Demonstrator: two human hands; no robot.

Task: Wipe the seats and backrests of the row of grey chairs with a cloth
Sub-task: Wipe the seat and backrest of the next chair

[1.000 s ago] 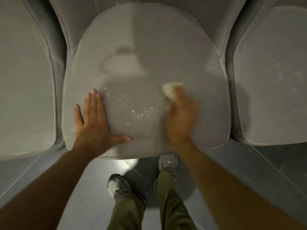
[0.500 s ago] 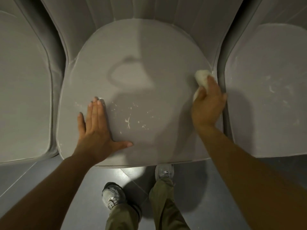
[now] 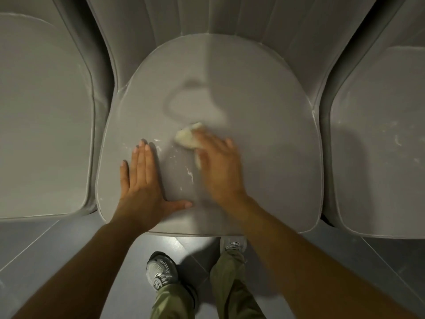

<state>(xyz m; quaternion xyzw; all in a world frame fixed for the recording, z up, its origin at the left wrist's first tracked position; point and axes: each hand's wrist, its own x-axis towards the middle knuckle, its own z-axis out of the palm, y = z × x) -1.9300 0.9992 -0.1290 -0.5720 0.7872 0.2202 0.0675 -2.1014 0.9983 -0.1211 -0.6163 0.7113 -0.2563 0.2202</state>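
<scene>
Cloth (image 3: pixel 187 138) sits balled under the fingers of the right hand (image 3: pixel 218 166), pressed on the middle seat (image 3: pixel 264 143) just left of centre; the grip is closed over it, thumb side blurred from motion. Left hand (image 3: pixel 142 180) lies flat and open at about 8 o'clock on the seat, holding nothing, bracing. White flecks (image 3: pixel 189 174) lie between the two hands, at roughly 6 o'clock from the cloth. My read: step in hand is clearing that patch. Keep the pressure flat and pull overlapping strokes toward the front edge so the crumbs go off the seat rather than smear; refold to a clean face if it loads up. Backrest (image 3: pixel 230 17) at 12 o'clock probably comes next. Right-hand seat (image 3: pixel 379 146) shows white marks too.
</scene>
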